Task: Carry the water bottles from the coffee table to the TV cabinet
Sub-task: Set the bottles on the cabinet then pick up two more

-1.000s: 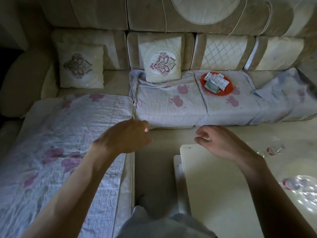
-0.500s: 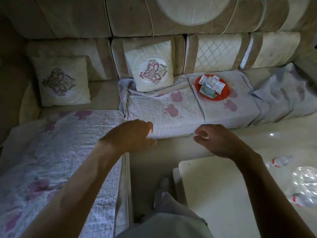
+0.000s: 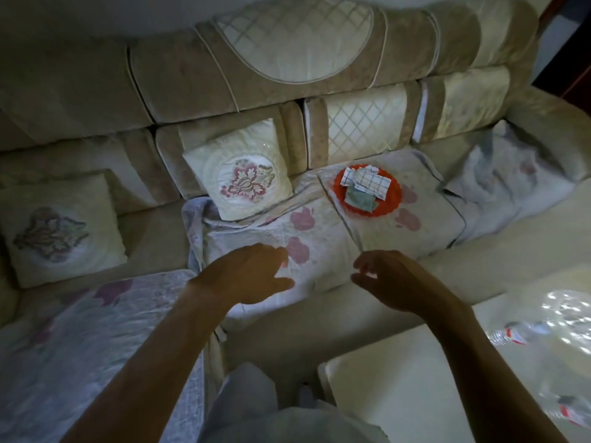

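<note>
Clear water bottles, red-labelled; perhaps lying flat.

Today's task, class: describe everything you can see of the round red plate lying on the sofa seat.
The round red plate is orange-red with a slightly wavy rim; whether it is plastic or fabric cannot be told. It lies flat on the quilted floral seat cover, to the right of the embroidered cushion. On it rest a folded white checked cloth and a smaller grey-green folded cloth, covering most of its middle. Nothing else touches it.
</note>
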Motion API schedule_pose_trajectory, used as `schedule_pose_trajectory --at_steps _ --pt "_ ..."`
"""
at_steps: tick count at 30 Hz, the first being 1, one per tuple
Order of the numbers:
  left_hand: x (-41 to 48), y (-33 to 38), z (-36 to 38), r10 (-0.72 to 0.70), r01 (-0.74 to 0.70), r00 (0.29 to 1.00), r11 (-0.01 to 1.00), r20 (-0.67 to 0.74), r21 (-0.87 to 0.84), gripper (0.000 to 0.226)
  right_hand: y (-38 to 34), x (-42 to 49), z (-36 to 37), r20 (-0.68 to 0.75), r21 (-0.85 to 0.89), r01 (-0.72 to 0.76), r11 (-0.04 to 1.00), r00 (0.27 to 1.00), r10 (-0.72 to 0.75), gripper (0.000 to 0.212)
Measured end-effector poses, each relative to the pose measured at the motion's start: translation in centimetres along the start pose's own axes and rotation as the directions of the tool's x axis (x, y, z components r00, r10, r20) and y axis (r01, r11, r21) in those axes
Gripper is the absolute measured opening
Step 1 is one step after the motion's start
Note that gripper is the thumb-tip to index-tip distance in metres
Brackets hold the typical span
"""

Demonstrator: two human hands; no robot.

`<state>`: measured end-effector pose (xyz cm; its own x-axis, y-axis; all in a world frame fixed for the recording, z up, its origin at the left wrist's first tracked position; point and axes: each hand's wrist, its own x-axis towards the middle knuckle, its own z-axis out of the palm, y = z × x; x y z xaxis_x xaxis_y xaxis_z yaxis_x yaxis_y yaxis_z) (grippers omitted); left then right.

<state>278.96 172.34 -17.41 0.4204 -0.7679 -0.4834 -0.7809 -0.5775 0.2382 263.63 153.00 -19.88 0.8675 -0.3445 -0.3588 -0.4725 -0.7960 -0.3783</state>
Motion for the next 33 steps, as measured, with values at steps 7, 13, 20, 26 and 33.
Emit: schedule_pose_trajectory --at_steps 7,13,20,26,33 --pt "7.5 -3.5 -4.5 0.104 -0.106 0.993 0.994 0.047 0.034 0.047 0.4 5.7 -1.1 0.048 0.057 -0.134 0.989 0.990 0.131 0.037" --pt "14.3 -5.9 -9.4 0.246 -0.249 0.964 0.968 0.101 0.018 0.039 -0.7 10.5 -2.9 -0.006 0.118 -0.291 0.949 0.956 0.294 0.038" --pt "20.8 -4.8 -11.6 0.385 -0.411 0.901 0.905 0.199 0.113 0.041 -0.9 9.8 -3.7 -0.008 0.220 -0.492 0.842 0.863 0.506 0.038" --pt "24.3 0.7 -12.1 0.546 -0.594 0.785 0.798 0.291 0.105 0.044 2.5 6.1 -3.5 -0.063 0.265 -0.652 0.710 0.724 0.687 0.029" --pt "28.6 8.6 -11.8 0.603 -0.693 0.707 0.695 0.370 0.192 0.046 8.2 4.2 -3.3 -0.046 0.375 -0.704 0.603 0.636 0.770 0.028"
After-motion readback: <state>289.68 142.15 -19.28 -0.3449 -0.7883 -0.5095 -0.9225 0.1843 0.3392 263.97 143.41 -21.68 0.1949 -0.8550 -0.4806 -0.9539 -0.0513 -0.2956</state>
